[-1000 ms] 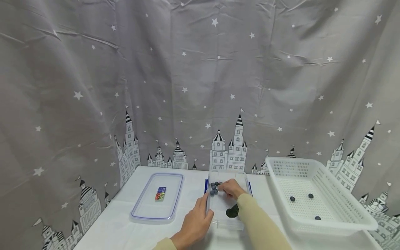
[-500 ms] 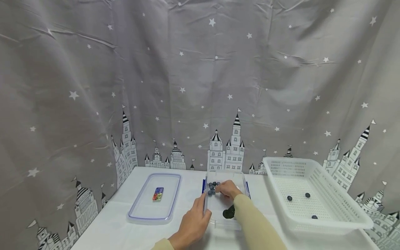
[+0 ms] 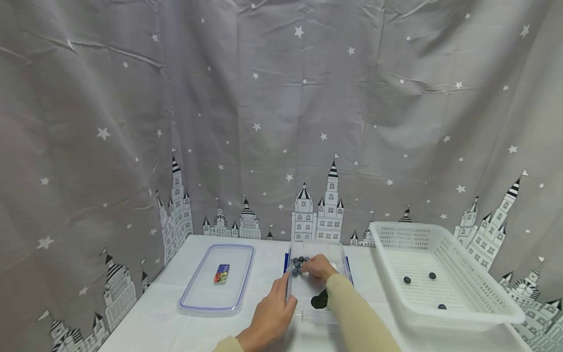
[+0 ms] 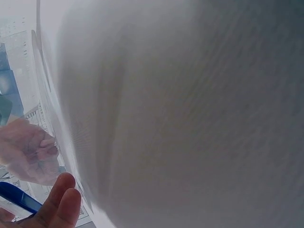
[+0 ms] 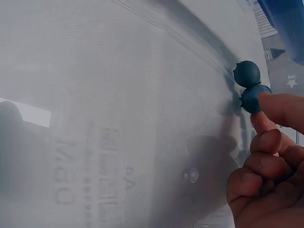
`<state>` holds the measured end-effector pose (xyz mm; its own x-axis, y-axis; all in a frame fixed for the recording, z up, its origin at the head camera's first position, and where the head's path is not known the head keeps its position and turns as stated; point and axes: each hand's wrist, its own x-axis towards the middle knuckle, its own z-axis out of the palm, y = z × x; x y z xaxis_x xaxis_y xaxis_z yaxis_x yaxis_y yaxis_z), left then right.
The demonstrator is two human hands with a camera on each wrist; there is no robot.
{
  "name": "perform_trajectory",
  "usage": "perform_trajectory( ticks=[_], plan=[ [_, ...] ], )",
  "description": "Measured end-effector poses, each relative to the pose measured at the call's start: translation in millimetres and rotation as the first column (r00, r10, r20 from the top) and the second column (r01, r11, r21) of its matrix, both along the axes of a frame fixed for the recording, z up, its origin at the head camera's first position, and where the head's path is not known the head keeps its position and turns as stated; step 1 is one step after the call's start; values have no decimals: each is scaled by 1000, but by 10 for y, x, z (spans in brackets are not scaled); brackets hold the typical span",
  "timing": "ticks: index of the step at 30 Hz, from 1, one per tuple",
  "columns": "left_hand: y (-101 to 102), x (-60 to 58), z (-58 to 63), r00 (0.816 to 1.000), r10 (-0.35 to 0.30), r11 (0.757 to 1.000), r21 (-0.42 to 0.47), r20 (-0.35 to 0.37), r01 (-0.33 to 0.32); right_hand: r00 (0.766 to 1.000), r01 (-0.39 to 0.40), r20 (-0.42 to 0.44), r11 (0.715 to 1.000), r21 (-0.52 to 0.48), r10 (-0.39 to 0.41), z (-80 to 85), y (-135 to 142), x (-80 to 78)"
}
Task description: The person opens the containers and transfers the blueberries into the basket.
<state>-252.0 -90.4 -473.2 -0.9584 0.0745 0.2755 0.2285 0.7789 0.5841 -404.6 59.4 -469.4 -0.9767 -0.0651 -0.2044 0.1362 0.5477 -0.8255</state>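
In the head view a clear plastic box (image 3: 303, 313) with blue side latches stands on the white table. Several blueberries (image 3: 296, 266) gather by its far left wall. My right hand (image 3: 319, 267) reaches inside and pinches one blueberry (image 5: 251, 99) between thumb and index finger, as the right wrist view shows. Another blueberry (image 5: 247, 73) touches it. Outside the box, my left hand (image 3: 273, 309) rests against the left wall with its fingers extended. In the left wrist view two fingertips (image 4: 69, 202) appear beside a blue latch (image 4: 19, 197).
A white perforated basket (image 3: 462, 318) holds a few blueberries (image 3: 432, 275) on the right. A clear lid (image 3: 211, 298) with a blue seal and a colourful label lies to the left. A dark rounded shape (image 3: 318, 299) shows beside the right sleeve. Behind hangs a grey curtain (image 3: 246, 107).
My right hand has shifted slightly left towards the blueberries. The whole scene slid a little left as the head view turned. My left hand stays at the box.
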Motion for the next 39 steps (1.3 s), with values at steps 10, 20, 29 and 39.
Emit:
perform_trajectory(
  ticks=[10, 20, 29, 39],
  plan=[
    [-10, 7, -15, 1000, 4, 1000, -9, -14, -4, 1000, -3, -26, 1000, 31, 4, -45, -45, -29],
    [-50, 27, -26, 1000, 1, 1000, 3, 19, -1, 999, -24, -30, 996, 89, 27, -33, -107, 3],
    [-1, 17, 4, 1000, -15, 1000, -24, 8, 16, 1000, -13, -19, 998, 64, 15, 12, -24, 13],
    [-5, 37, 20, 1000, -10, 1000, -13, -18, 10, 999, -9, -43, 1000, 26, 10, 120, 30, 18]
  ],
)
